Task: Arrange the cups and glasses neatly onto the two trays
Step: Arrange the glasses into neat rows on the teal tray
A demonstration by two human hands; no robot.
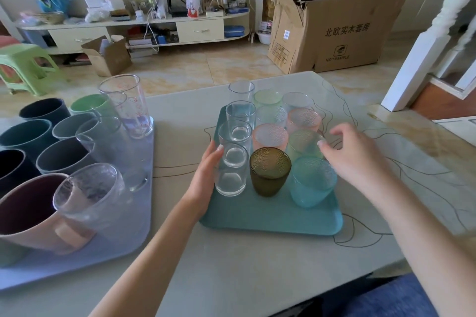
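Head view, trays: the teal tray (270, 219) lay in the middle of the table (257, 278), the pale blue tray (123, 226) to its left, both loaded.
Teal tray load: a column of clear tumblers stood along its left edge, and two columns of textured coloured glasses filled the rest, nearly touching one another.
Left hand (206, 183): its fingers were straight and flat against the side of the nearest clear glass (231, 170), pressing it, not wrapped round it.
Right hand (355, 154): it was loosely spread, fingertips at the rim of the green glass (304, 144) and just above the blue glass (313, 180); whether it touched either rim was hard to tell, as the hand was blurred.
Blue tray load: dark cups (25, 136) sat in rows at the back left, a pink mug (33, 213) nearest, and tall clear glasses beside them.
Step in hand: probably squaring up the rows on the teal tray.
Doing it well: push low on each glass with flat fingers so it slides rather than tips, and brace the opposite column with the other hand so neighbours do not knock.
Risk: the amber glass (270, 170) sat tight between its neighbours, so a hard shove might clink the glasses.
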